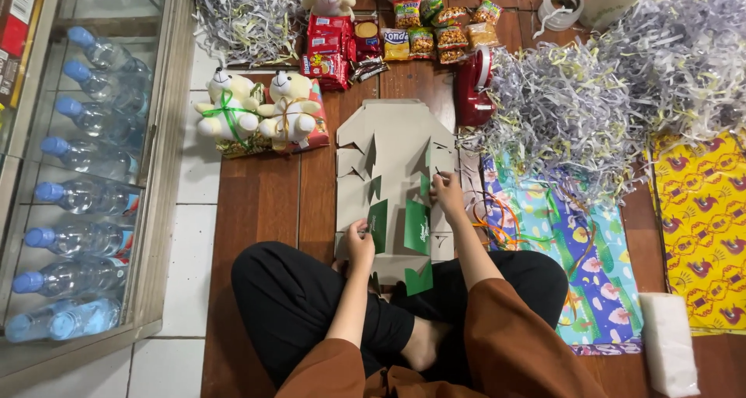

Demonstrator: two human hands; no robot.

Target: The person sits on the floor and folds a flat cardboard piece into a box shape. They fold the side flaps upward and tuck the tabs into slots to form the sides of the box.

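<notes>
- Cardboard box blank point(392, 165), grey-brown outside with green inner flaps, lies unfolded and flat on the wooden floor point(260, 204), directly in front of the seated person's crossed legs.
- Left hand point(360, 239) pinches the near-left edge of the blank beside a raised green flap point(378, 225); the fingers are closed on the card.
- Right hand point(448, 192) presses down on the right-hand panel, fingertips bent against the card; whether it grips an edge or only rests there cannot be told.
- Handling, as judged: the blank looks light and fairly stiff, yet it bends readily along its scored lines and its tabs could crease or tear; panel edges close to a fold appear the safest places to take hold.
- Two white teddy bears point(256, 110) tied with ribbon sit just beyond the blank's left corner.
- Snack packets point(423, 29) and red wrapped packs point(326, 48) lie in rows beyond the far end.
- Red tape dispenser point(472, 87) stands by the far-right corner, touching a heap of shredded paper point(590, 95).
- Patterned gift-wrap sheets point(590, 266) spread to the right; a glass-fronted cabinet holding water bottles point(78, 188) stands to the left.
</notes>
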